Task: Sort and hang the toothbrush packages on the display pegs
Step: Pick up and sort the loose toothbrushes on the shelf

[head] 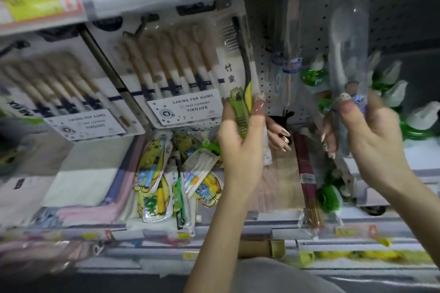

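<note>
Left hand (240, 143) grips a green-and-yellow toothbrush package (239, 107) upright before the pegboard (267, 71); right hand (373, 138) pinches a clear toothbrush package (345, 43), raised to its right

The left hand (238, 147) grips a green and yellow toothbrush package (239, 104) upright in front of the pegboard (266, 93), fingers curled round it. The right hand (373, 135) pinches the lower end of a clear toothbrush package (345, 38), held up well apart from the first. Two white multi-pack boxes (183, 66) hang side by side left of the hands. Below them, a loose heap of cartoon toothbrush packages (164, 173) lies near the middle of the shelf (266, 222), reaching its front edge.
</note>
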`<state>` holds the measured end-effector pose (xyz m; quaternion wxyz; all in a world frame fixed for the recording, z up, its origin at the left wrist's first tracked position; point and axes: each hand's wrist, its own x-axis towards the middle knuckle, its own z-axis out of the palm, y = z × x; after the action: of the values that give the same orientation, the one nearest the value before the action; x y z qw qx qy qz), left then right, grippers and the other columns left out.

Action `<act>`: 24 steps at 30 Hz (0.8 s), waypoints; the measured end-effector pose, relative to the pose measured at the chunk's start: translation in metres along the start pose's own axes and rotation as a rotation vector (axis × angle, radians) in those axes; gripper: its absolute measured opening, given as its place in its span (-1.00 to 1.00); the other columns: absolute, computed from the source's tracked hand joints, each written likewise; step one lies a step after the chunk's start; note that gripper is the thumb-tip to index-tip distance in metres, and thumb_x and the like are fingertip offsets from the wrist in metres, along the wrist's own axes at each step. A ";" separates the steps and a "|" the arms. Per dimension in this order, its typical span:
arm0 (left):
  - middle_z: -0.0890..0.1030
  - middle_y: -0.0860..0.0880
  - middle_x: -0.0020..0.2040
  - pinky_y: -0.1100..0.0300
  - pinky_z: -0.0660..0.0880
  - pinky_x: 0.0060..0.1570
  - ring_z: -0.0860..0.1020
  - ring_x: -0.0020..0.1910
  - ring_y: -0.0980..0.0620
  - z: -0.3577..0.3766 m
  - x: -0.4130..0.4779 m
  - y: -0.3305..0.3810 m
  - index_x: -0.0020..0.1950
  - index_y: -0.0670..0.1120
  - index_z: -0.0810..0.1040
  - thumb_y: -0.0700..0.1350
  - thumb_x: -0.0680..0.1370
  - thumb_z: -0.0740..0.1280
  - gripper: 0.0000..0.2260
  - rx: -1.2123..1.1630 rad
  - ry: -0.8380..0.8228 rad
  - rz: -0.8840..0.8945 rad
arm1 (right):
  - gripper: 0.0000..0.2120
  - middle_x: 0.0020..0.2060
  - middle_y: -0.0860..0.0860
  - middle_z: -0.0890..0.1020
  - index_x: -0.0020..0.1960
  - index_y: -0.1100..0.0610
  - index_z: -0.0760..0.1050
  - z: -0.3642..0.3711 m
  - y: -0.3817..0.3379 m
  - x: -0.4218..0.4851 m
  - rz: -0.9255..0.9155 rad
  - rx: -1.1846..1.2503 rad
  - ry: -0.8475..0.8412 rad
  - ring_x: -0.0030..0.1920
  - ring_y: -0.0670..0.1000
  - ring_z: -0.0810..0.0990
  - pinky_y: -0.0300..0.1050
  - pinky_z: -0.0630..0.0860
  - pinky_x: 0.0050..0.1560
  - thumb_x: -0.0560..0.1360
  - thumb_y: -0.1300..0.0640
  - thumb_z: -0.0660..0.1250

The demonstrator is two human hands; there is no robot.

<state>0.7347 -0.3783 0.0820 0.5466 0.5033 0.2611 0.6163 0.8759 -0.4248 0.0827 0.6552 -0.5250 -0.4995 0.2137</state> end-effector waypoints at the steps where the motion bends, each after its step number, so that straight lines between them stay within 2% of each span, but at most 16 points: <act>1: 0.52 -0.01 -0.50 0.21 0.48 -0.54 0.49 -0.57 0.04 0.000 0.000 0.001 0.01 -0.09 0.41 -0.23 0.62 0.18 -0.94 0.004 0.007 -0.002 | -0.93 -0.51 0.01 0.55 -0.08 -0.05 0.35 -0.001 -0.001 0.000 0.000 0.014 -0.001 -0.62 -0.03 0.41 0.00 0.28 -0.56 0.58 0.01 0.16; 3: 0.51 -0.01 -0.50 0.22 0.48 -0.54 0.49 -0.58 0.04 -0.002 0.002 0.002 0.00 -0.11 0.40 -0.23 0.62 0.18 -0.95 0.018 0.012 -0.010 | -0.87 -0.50 0.01 0.56 -0.08 -0.04 0.35 -0.001 -0.004 -0.001 0.010 0.039 -0.015 -0.63 -0.05 0.41 -0.04 0.28 -0.58 0.51 -0.08 0.14; 5: 0.49 -0.05 -0.49 0.17 0.50 -0.51 0.48 -0.58 0.01 -0.004 0.004 0.001 0.02 -0.15 0.40 -0.21 0.63 0.18 -0.97 0.037 -0.004 -0.011 | -0.72 -0.49 0.01 0.56 -0.08 0.02 0.36 0.001 -0.007 -0.002 0.045 0.070 -0.040 -0.65 -0.05 0.41 -0.13 0.31 -0.59 0.46 -0.19 0.14; 7: 0.47 -0.06 -0.49 0.12 0.52 -0.49 0.47 -0.57 0.00 -0.007 0.005 0.001 0.07 -0.18 0.39 -0.20 0.63 0.18 -0.93 0.051 -0.015 -0.012 | -0.62 -0.50 0.00 0.56 -0.08 0.07 0.36 0.003 -0.008 -0.002 0.078 0.095 -0.057 -0.66 -0.04 0.40 -0.14 0.32 -0.58 0.42 -0.25 0.14; 10: 0.49 0.00 -0.49 0.13 0.51 -0.50 0.48 -0.54 0.01 -0.011 0.003 0.004 0.06 -0.09 0.41 -0.19 0.63 0.20 -0.96 0.121 -0.017 0.010 | -0.49 -0.49 0.02 0.57 0.00 0.21 0.39 0.005 -0.008 -0.003 0.123 0.101 -0.060 -0.66 -0.05 0.39 -0.16 0.30 -0.59 0.42 -0.25 0.14; 12: 0.49 0.01 -0.50 0.19 0.48 -0.53 0.47 -0.55 0.02 -0.014 0.002 0.006 0.04 -0.03 0.41 -0.19 0.63 0.21 -0.94 0.145 -0.002 0.007 | -0.40 -0.48 0.05 0.57 0.10 0.34 0.39 0.006 -0.007 -0.003 0.158 0.090 -0.075 -0.65 -0.04 0.39 -0.25 0.30 -0.60 0.44 -0.21 0.10; 19: 0.50 -0.01 -0.48 0.21 0.46 -0.53 0.47 -0.57 -0.04 -0.021 -0.001 0.006 0.08 -0.16 0.41 -0.23 0.63 0.20 -0.94 0.216 -0.017 0.073 | -0.49 -0.59 0.00 0.52 -0.06 0.28 0.43 0.014 -0.013 -0.004 0.213 0.066 -0.053 -0.65 -0.05 0.36 -0.35 0.30 -0.59 0.45 -0.19 0.06; 24: 0.51 0.02 -0.49 0.19 0.46 -0.53 0.48 -0.57 0.00 -0.023 -0.002 0.004 0.02 -0.07 0.41 -0.18 0.62 0.21 -0.98 0.206 -0.039 0.099 | -0.60 -0.53 0.02 0.54 -0.13 0.15 0.43 0.017 -0.014 -0.005 0.211 0.089 -0.019 -0.65 -0.05 0.36 -0.34 0.30 -0.59 0.47 -0.18 0.07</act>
<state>0.7121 -0.3760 0.0764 0.4659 0.5809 0.2873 0.6024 0.8550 -0.4259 0.0921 0.6471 -0.5427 -0.4377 0.3085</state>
